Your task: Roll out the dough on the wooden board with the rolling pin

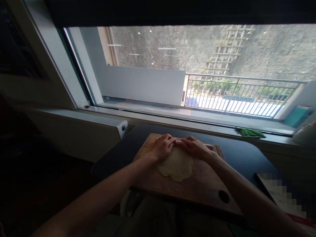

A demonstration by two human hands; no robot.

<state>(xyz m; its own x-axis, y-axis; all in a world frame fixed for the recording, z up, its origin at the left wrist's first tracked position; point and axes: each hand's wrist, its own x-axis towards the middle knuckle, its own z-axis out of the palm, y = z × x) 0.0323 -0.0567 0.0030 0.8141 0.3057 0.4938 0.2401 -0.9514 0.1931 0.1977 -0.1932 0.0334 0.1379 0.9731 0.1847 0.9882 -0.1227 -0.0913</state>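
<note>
A flattened sheet of pale dough [175, 165] with an uneven edge lies on a wooden board [197, 191]. Across the dough's far part rests a rolling pin [179, 142], mostly covered by my hands. My left hand [165, 146] is wrapped over the pin's left part, and my right hand [196, 147] curls over its right part. Between them a short stretch of the pin shows, and its right end sticks out past my right hand. A dark round hole or spot marks the board's near right corner.
Under the board is a dark table [242, 154] with rounded corners. A book or papers [274, 187], partly pixelated, lie at the right. On the sill are a green cloth [250, 132] and a pale container [306, 133]. A white radiator [81, 128] stands at the left below the window.
</note>
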